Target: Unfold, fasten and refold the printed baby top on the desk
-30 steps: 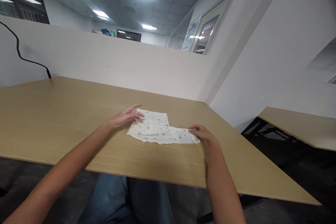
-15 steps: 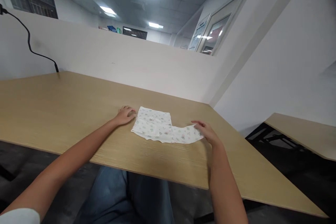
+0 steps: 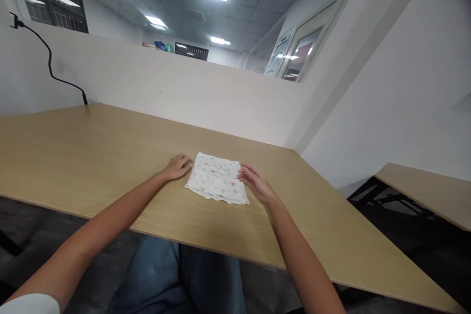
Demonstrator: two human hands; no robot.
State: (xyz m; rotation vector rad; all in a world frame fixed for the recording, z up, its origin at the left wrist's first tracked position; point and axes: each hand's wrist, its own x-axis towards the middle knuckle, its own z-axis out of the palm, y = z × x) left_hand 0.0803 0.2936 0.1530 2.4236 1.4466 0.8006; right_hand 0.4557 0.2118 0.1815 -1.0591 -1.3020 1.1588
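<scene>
A white cloth piece with a small scattered print lies folded into a rough square on the table. Its lower edge is wavy and shows more than one layer. At its left edge rests my left hand, palm down with fingers loosely stretched, the fingertips by the fabric. My right hand is at the opposite edge, its fingers extended and apart, with the fingertips at the cloth's right side. Whether those fingertips press on the cloth is hard to make out. Neither hand grips anything visible.
The light wooden table reaches back to a low white partition. A black flexible stalk rises at the far left. Another table stands at the right, across a gap. My legs in jeans are below the front edge.
The strip that stuck out to the right is now folded in over the square. My right hand has moved left with it and its fingers are apart; my left hand stays about put.
</scene>
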